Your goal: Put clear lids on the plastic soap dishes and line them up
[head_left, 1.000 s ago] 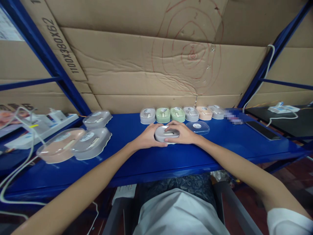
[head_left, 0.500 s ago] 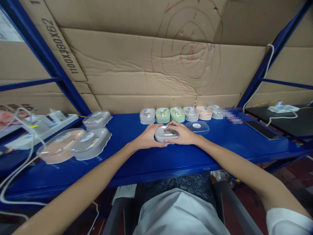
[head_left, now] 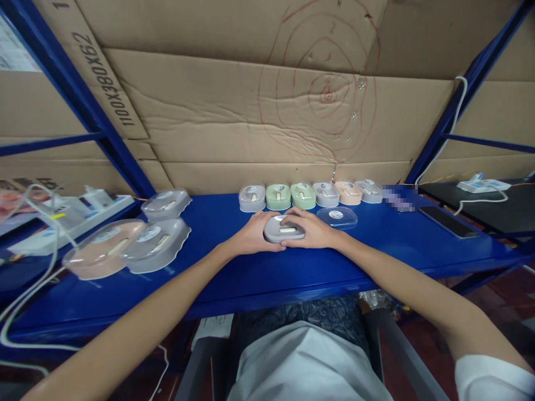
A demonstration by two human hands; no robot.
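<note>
Change shows in the grey box (head_left: 276, 227): its slot, darker a second ago, now reveals a pale bar (head_left: 287, 229), so the piece appears seated at the opening. Your left hand (head_left: 253, 234) and right hand (head_left: 315, 230) pinch that box between them, a firm-looking grip, mid-surface (head_left: 259, 278). Beyond your right wrist lies a clear lid (head_left: 336, 218). Behind, six lidded boxes (head_left: 278, 196) stand in a row, pale bars visible in several; three more boxes (head_left: 136, 250) sit leftward.
</note>
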